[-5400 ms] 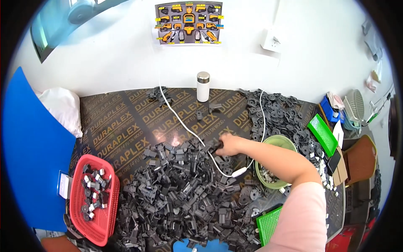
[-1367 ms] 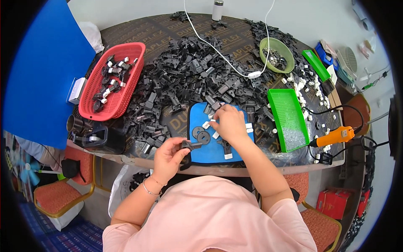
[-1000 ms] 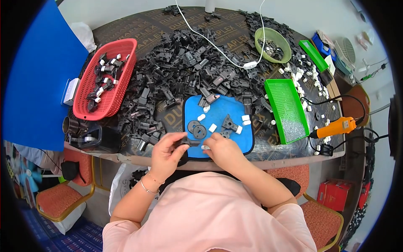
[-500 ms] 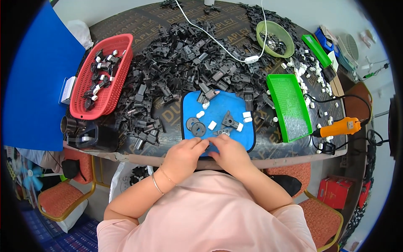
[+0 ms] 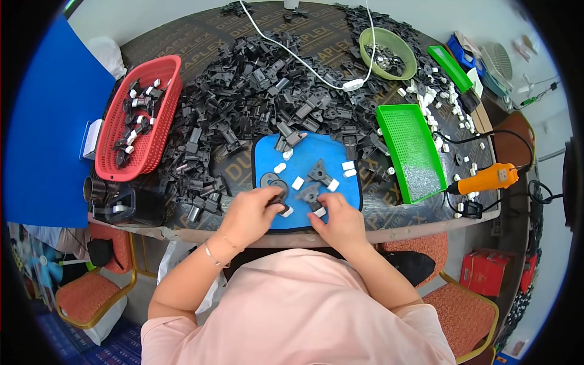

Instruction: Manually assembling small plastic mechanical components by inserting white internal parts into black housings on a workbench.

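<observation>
On the blue mat (image 5: 267, 152), my left hand (image 5: 249, 211) pinches a small dark part (image 5: 278, 201) with a white block (image 5: 287, 211) at its end. The fingers partly hide its shape. My right hand (image 5: 339, 220) has thumb and finger closed at a white-tipped black bracket (image 5: 310, 194), which is slightly blurred. Just beyond lies a second black bracket (image 5: 317, 171) with a white block attached. Beside my left fingertips sits a dark round disc (image 5: 267, 179). Loose white blocks (image 5: 297, 183) are scattered on the mat.
A large heap of black plastic parts (image 5: 261, 79) covers the table's middle. Left stands a red basket (image 5: 172, 91) holding assembled parts. At the right are a green tray (image 5: 389, 146), an orange electric screwdriver (image 5: 490, 179), a greenish bowl (image 5: 410, 58) and many white pieces (image 5: 447, 100).
My hands, earlier together at the mat's near edge, have moved apart and forward. The left now holds a white-ended part; the right is at a bracket. The whole view has shifted slightly.
</observation>
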Action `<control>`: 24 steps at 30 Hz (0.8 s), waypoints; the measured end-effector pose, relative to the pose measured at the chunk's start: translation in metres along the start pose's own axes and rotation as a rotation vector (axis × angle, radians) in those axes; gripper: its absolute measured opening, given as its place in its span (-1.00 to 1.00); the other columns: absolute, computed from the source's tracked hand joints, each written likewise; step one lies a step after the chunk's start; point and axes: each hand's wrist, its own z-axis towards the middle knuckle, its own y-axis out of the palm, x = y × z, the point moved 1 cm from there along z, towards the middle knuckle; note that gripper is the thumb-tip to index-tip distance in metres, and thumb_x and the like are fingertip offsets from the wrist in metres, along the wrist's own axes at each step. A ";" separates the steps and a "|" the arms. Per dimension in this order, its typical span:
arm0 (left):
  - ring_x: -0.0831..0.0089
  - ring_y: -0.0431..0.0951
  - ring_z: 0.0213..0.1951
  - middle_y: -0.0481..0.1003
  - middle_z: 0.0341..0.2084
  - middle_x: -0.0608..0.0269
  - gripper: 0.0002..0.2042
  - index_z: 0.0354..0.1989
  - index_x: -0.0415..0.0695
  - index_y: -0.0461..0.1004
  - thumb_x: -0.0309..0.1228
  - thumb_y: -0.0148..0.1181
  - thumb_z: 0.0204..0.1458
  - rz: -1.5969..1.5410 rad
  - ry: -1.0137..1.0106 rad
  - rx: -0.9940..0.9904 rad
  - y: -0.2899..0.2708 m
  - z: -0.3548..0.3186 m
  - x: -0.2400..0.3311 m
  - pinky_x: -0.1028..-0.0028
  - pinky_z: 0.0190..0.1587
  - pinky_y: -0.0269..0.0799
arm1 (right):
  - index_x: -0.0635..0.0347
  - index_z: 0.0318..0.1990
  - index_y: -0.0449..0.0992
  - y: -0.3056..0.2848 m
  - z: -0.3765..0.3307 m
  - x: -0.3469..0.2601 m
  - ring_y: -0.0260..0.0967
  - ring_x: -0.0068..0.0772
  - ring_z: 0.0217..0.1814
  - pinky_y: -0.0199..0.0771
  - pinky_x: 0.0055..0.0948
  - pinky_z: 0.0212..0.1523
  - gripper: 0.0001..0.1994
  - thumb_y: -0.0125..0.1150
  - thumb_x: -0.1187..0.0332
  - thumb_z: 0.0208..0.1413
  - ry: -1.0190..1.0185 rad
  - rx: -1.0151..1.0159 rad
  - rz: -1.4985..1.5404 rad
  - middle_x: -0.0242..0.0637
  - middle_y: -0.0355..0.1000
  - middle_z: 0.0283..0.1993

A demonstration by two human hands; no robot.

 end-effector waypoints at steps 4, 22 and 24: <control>0.71 0.39 -0.57 0.49 -0.56 0.29 -0.70 -0.04 -0.22 0.35 -0.38 0.22 0.12 -0.561 -0.480 -0.051 0.017 -0.019 0.008 0.60 -0.58 0.34 | 0.09 -0.20 0.50 -0.006 0.000 0.008 0.45 -0.29 -0.43 0.48 -0.35 -0.39 -0.70 0.38 0.28 -0.11 -0.095 -0.072 0.078 -0.31 0.47 -0.19; 0.19 0.49 -0.55 0.46 -0.60 0.16 -0.76 -0.35 -0.16 0.51 -0.30 0.36 -0.11 0.215 -0.234 0.148 0.000 -0.031 -0.005 0.32 -0.51 0.39 | 0.07 -0.06 0.48 -0.017 0.040 0.028 0.46 -0.18 -0.35 0.48 -0.26 -0.31 -0.65 0.32 0.31 -0.05 -0.064 0.091 -0.071 -0.27 0.44 -0.13; 0.20 0.48 -0.52 0.44 -0.59 0.17 -0.78 -0.35 -0.16 0.51 -0.34 0.36 -0.12 0.229 -0.173 0.168 -0.005 -0.026 -0.007 0.33 -0.48 0.39 | 0.09 -0.09 0.50 -0.021 0.041 0.028 0.44 -0.23 -0.41 0.46 -0.32 -0.33 -0.66 0.34 0.33 -0.07 -0.102 0.140 -0.104 -0.27 0.44 -0.14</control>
